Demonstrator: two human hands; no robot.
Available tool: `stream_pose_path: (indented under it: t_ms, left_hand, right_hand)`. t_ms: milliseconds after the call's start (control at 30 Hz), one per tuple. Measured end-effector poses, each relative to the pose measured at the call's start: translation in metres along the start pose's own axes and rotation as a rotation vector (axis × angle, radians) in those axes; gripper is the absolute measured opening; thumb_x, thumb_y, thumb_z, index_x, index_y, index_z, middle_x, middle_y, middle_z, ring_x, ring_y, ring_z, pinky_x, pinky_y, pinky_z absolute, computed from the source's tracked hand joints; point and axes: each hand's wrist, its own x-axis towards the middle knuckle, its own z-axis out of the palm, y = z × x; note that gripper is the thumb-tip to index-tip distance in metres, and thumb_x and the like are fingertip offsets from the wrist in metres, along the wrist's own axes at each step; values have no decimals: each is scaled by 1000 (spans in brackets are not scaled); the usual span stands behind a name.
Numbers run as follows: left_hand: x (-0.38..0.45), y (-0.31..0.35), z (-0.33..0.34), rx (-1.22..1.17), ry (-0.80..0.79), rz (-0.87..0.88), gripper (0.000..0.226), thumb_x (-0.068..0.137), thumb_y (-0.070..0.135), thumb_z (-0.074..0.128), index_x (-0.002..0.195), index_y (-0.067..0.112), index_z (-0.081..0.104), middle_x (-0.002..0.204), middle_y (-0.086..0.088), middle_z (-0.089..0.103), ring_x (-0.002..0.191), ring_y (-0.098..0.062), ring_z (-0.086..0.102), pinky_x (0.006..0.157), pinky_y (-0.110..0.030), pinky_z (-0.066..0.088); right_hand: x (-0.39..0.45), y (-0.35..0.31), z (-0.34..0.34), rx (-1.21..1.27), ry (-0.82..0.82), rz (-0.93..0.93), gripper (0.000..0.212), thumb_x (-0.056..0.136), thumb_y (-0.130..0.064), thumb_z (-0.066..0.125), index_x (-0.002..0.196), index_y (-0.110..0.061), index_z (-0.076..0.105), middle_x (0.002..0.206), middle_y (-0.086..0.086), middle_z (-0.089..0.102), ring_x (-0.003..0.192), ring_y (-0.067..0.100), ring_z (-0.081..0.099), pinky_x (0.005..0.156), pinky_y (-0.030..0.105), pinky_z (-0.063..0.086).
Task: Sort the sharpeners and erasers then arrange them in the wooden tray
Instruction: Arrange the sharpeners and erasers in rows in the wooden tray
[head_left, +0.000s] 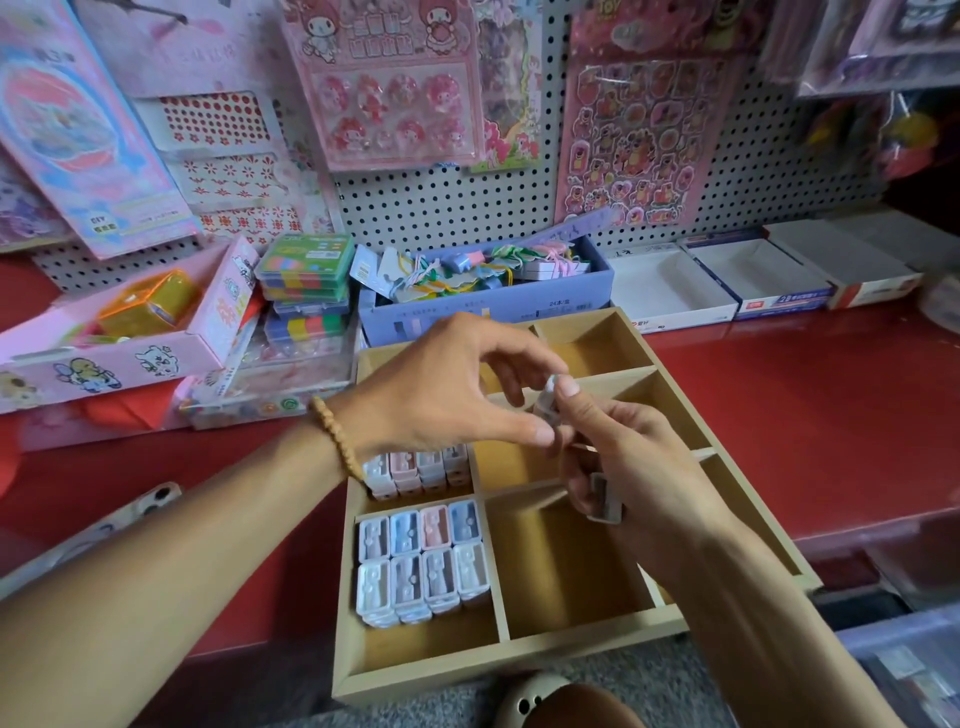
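**Op:** Sharpeners first. I see a block of pastel sharpeners (423, 561) packed in two rows in the wooden tray (519, 670), in the compartment at its near left corner. A second batch (415, 470) sits in the compartment just behind, partly hidden by the left wrist.

**Spotter:** And the hands?

**Op:** Both are over the middle of the tray. My left hand (447, 395) has thumb and forefinger curled toward a small pale sharpener (548, 400). The thumb tip touches its lower end. I can't tell whether the forefinger is on it. The right hand (623, 467) is pinching that same piece from below, and it grips another grey sharpener (605, 499) lower in the palm.

**Spotter:** Rest of the tray?

**Op:** Bare wood shows in the right and far compartments. The tray's near edge hangs past the red counter (805, 415).

**Spotter:** Around it?

**Op:** A blue box of tangled tagged items (483, 291) stands just behind the tray's far edge. Stacked colourful cases (306, 286) are beside its far left corner. White open boxes (670, 291) sit along the counter's back edge.
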Motion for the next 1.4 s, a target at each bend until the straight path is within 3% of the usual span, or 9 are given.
stream_pose_path:
  t_ms: [233,467,667,800,933,1067,1167,1300,1400]
  left_hand:
    - [-6,7,5,-9,35,-18,27,69,13,87,92,18,72,83,3,71,70,-1,60,58,-27,49]
    - [-6,16,8,249,84,57,34,67,7,81,99,17,75,90,7,60,68,7,54,64,-5,37]
    - [-11,12,0,77,81,46,32,66,10,88,94,18,76,83,5,67,71,0,60,55,-23,48]
    - [-10,0,-8,158,164,6,35,67,23,89,99,22,76,83,8,65,67,2,57,61,-11,42]
    - [-10,-30,-25,231,302,-125,34,67,22,88,99,21,76,82,16,65,66,1,57,63,-9,42]
    - [-10,-60,-39,282,386,-272,37,68,23,89,101,21,75,84,14,66,63,2,56,65,-12,43]
    - [-10,-78,-45,396,355,-374,42,68,27,88,107,20,73,79,16,60,67,-1,57,62,-11,39]
    - [-3,-90,-42,508,286,-417,46,72,30,86,114,19,71,75,17,52,75,-10,55,76,-25,46]
    - [3,-98,-40,621,273,-428,47,73,32,85,116,20,70,96,7,67,86,-11,56,83,-26,47]
  right_hand:
    - [-3,-3,3,27,35,45,45,102,-40,50,70,-16,71,55,6,53,41,13,40,41,20,30]
    - [-2,-2,12,-38,77,-54,25,84,-27,77,69,-13,63,47,0,44,40,10,35,38,18,27]
    - [0,-6,14,139,-64,55,22,89,-15,64,68,-14,67,58,5,44,44,13,37,43,23,23]
    - [9,-4,17,339,41,122,14,91,-12,51,86,-9,64,61,2,50,48,11,40,44,21,31]
    - [16,-3,11,586,129,113,39,69,9,31,94,-3,58,69,6,49,56,14,39,58,25,31]
    - [17,1,12,553,211,104,52,77,23,20,93,-6,60,73,7,51,61,13,41,59,25,34]
    - [17,1,14,499,238,132,54,80,26,21,90,-5,64,77,9,51,62,14,44,61,26,38]
    - [16,1,18,511,198,131,47,80,32,34,94,3,68,78,12,55,64,17,54,71,31,46]
    - [15,-1,18,430,228,116,31,81,26,54,95,2,70,80,12,64,68,19,65,77,32,57]
